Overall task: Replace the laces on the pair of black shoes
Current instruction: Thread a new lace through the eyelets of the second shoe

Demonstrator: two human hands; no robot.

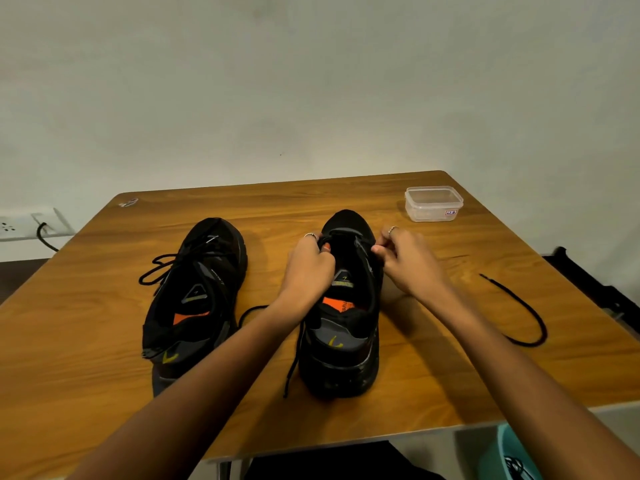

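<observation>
While both hands work at the toe end of one shoe, the other waits its turn: off to the left of the grip, the left shoe (197, 289) sits on the worktop (433, 368) with its old lace (162, 268) loose and spilling out over its left side, heel toward the person, so it looks like the job there has yet to start. Just right of it, a trailing lace end (294, 358) runs down past the heel of the right shoe (346, 306), and that slack, I'd say, is left free so it can be drawn through the eyelets. Now the left hand (308, 268), fingers curled tight: it pinches something at the lowest eyelets on the left flank of the shoe, most likely the lace, though the dark cord against dark fabric is hard to make out. Across the tongue, the right hand (412, 261) mirrors it, fingertips pinched narrow at the right-side eyelets. Two grips, one each side, holding the shoe steady and the lace even, that's my reading. The shoe points away from the person, heel close, which puts the eyelet rows square under the fingers. Further right of the grip, a second lace tail (526, 313) loops across the worktop, well apart from the shoe. Beyond the right hand, at the far corner, stands a clear plastic box (433, 204), lid on.
</observation>
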